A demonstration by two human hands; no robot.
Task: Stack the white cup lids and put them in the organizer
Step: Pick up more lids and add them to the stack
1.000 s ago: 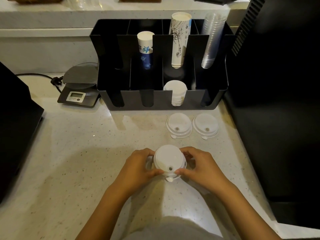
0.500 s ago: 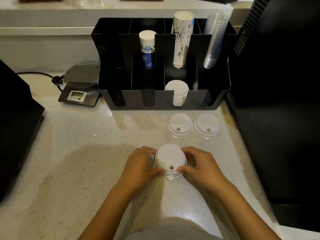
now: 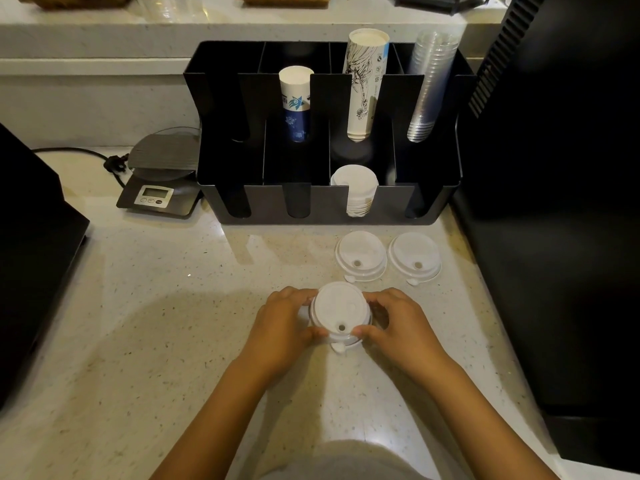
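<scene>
Leftmost, a dark appliance [image 3: 31, 258] overhangs the counter edge, and the speckled pale counter [image 3: 166, 323] between it and the hands lies open and unobstructed. A digital scale [image 3: 157, 188] with a grey display sits at the back left, its black cord [image 3: 69, 152] trailing toward the wall; its front touches or nearly touches the organizer [image 3: 329, 202]. This black slotted organizer stands against the raised ledge [image 3: 104, 39]; its second rear bay holds a blue-and-white paper cup stack [image 3: 295, 98], the third a taller printed cup stack [image 3: 365, 84] whose lettering is too small to read, the fourth clear plastic cups [image 3: 431, 84]. A white lid stack [image 3: 356, 192] fills the third front slot. Just in front of the organizer, two loose lids [image 3: 361, 256] lie flat side by side, near but apart. Nearer the person, the left hand [image 3: 280, 327] and right hand [image 3: 403, 327] close on opposite sides of a held lid stack [image 3: 341, 315], fingers curled round its rim, its base at the counter. At right, a large black machine [image 3: 554, 202] walls off the counter, leaving only a narrow strip beside the lids.
</scene>
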